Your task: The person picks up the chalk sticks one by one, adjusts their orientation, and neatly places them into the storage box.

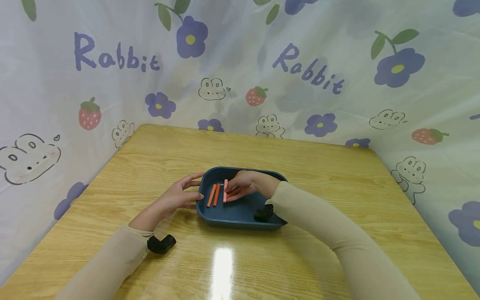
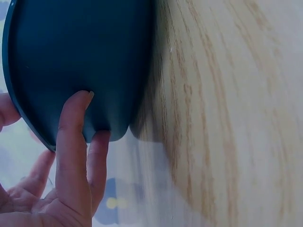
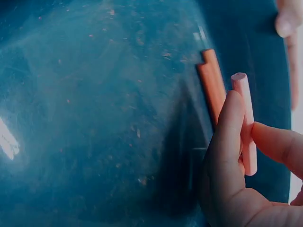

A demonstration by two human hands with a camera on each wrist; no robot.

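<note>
A dark blue tray (image 1: 240, 220) stands on the table. Inside it, my right hand (image 1: 245, 183) pinches a pink chalk stick (image 3: 248, 127) between thumb and fingers. To the left of that stick, two orange chalk sticks lie side by side on the tray floor, one farther left (image 1: 211, 196) and one nearer (image 1: 216, 195). My left hand (image 1: 178, 196) holds the tray's left end, a digit tip over the rim and other fingers against the outer wall (image 2: 94, 56). In the right wrist view, orange chalk (image 3: 211, 85) is partly hidden behind my right fingers.
Small chalk crumbs (image 3: 166, 56) speckle the tray floor. The wooden table (image 1: 322, 166) extends around the tray, with a light glare near its front. A white cloth (image 1: 240, 54) printed with rabbits and flowers hangs behind and beside the table.
</note>
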